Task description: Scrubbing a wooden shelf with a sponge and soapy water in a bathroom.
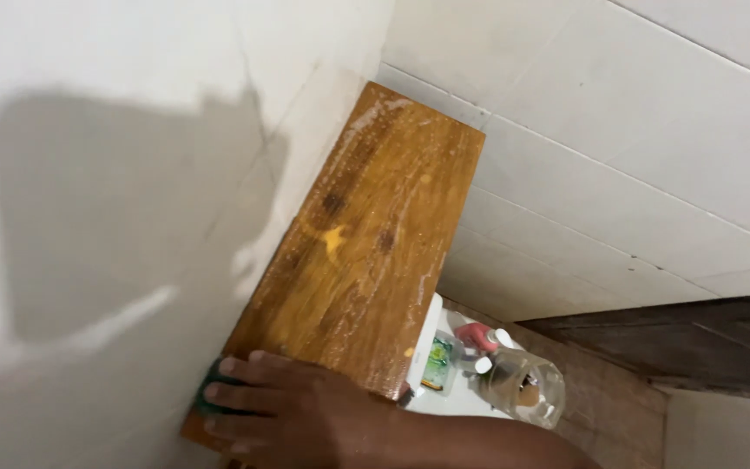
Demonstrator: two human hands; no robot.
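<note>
One hand [284,404], which one is unclear, presses flat on a green sponge [210,395] at the near left end of a wet wooden shelf [366,234]. A clear bottle [527,386] lies below, right.

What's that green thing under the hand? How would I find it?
Find the wet brown wooden shelf fixed to the white tiled wall. Follow it to its near end, where a hand presses flat on it. The green scrubbing pad peeks out beneath the fingers, the only green thing on the wood.
</note>
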